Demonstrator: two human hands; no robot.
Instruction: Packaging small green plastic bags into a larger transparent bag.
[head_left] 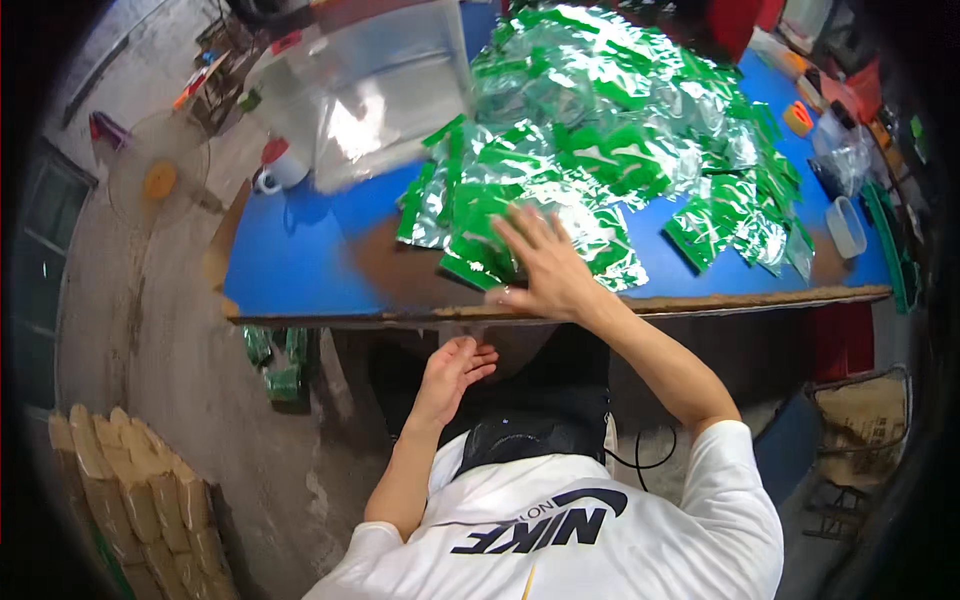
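Note:
A big heap of shiny green and clear plastic packets (pixel 620 150) covers the middle and back of a blue table (pixel 290 255). My right hand (pixel 545 265) is spread out over the packets at the heap's near edge, its fingers apart and nothing gripped in it. It looks to be touching the green packet (pixel 485 225) under its fingertips, though blur hides the exact contact. My left hand (pixel 455 375) hangs below the table's front edge, palm turned inward and fingers loosely apart. I see nothing in it.
A clear plastic bin (pixel 390 90) and a white mug (pixel 280 165) stand at the table's back left. An orange tape roll (pixel 798 118) and a small clear tub (pixel 845 228) lie at the right. Brown packages (pixel 150 490) are stacked on the floor, lower left; green packets (pixel 283 382) lie below the table.

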